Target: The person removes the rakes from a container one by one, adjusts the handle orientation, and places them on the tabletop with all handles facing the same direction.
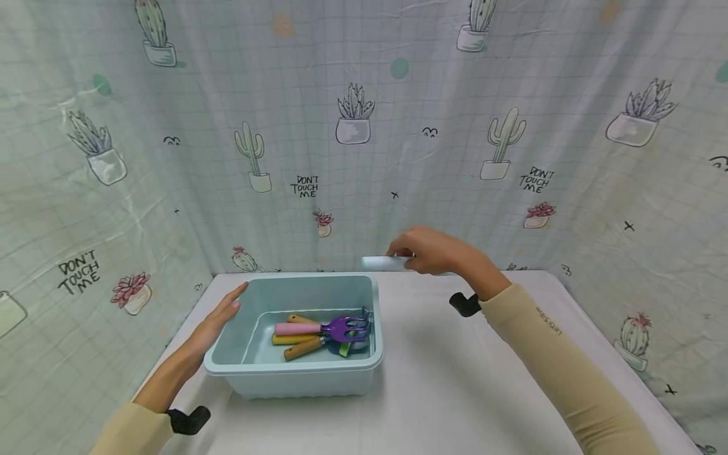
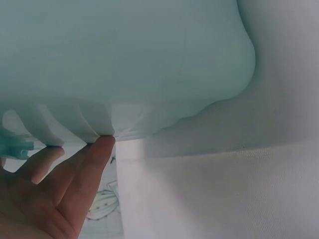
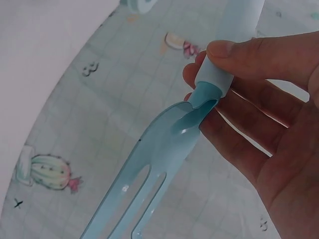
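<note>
A light blue plastic bin point(image 1: 296, 370) stands on the white table point(image 1: 455, 379). Inside it lie several small garden tools, among them a purple hand rake point(image 1: 345, 328) with a pink handle, plus yellow and wooden handles. My left hand point(image 1: 218, 314) lies flat against the bin's left outer wall with straight fingers point(image 2: 92, 164). My right hand point(image 1: 435, 251) hovers above the table behind the bin's right corner and grips a pale blue garden fork point(image 3: 164, 164) by its handle point(image 1: 382, 263); thumb and fingers curl round it.
A cactus-print curtain point(image 1: 364, 126) surrounds the table on the back and both sides. Bare tabletop lies to the right of the bin. Black wrist mounts point(image 1: 465, 304) sit on both forearms.
</note>
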Available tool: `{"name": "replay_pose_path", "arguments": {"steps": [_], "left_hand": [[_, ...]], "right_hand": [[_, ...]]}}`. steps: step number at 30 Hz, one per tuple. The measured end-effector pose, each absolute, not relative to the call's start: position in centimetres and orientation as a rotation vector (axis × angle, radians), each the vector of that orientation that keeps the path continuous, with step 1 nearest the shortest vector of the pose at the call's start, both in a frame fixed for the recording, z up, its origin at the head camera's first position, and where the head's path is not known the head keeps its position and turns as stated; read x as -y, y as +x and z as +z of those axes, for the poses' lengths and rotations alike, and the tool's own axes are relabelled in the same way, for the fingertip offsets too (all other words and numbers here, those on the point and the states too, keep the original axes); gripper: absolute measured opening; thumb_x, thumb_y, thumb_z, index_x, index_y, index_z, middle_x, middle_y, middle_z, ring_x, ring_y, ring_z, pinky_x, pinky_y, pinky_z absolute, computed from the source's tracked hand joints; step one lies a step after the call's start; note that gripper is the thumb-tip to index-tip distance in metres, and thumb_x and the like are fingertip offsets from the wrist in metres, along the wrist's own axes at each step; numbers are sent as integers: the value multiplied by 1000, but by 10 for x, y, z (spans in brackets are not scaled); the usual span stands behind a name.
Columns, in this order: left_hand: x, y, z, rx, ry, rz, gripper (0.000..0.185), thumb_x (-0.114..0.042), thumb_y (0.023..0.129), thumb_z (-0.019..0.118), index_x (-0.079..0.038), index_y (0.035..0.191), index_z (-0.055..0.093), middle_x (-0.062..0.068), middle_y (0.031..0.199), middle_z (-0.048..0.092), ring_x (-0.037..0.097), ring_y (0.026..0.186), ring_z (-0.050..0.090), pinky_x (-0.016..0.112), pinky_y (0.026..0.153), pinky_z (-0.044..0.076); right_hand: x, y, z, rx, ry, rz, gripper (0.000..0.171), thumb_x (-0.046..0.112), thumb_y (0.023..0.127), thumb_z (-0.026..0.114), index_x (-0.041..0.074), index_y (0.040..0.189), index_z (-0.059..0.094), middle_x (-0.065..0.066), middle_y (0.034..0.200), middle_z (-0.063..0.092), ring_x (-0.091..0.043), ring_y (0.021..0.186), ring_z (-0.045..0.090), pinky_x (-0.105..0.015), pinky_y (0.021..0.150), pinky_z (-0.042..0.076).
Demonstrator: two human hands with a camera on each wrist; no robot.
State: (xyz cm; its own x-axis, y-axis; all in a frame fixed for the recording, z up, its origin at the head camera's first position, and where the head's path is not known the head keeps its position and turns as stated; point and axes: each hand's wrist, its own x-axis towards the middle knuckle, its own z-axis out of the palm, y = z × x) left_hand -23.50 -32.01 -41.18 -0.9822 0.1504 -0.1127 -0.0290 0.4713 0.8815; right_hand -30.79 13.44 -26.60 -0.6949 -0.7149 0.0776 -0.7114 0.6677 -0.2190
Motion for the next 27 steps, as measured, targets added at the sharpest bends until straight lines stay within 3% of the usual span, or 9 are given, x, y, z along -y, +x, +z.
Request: {"name": "replay_pose_path", "arguments": {"steps": [8,15,27], "left_hand": [[320,-235,-412,-2538,93,1524,67,-58,110,25,-34,167,-1,16,175,-5,53,158,1,79,118,14],[321,-232,-415,-2515,114,1541,65,-54,111,23,-32,167,-2,19,175,-3,55,157,8,75,117,25],[324,-231,-413,-2543,112,1525,66,-55,111,24,-33,167,-1,18,175,-4,56,157,8,76,116,26]], "right_hand": [[-165,-317,-283,-2877,-1147,-365,29,-3,91,69,9,117,77,-5,101,78,-17,84,66,-32,76,59],[-186,-323,-304,-2874,-1121,-382,30,-5,89,69,6,117,76,-7,101,77,-17,87,69,-37,80,59],[-202,-344,-357,-2884,-929,-396,30,-2,90,70,11,116,76,-5,101,78,-17,87,68,-41,83,60]]}}
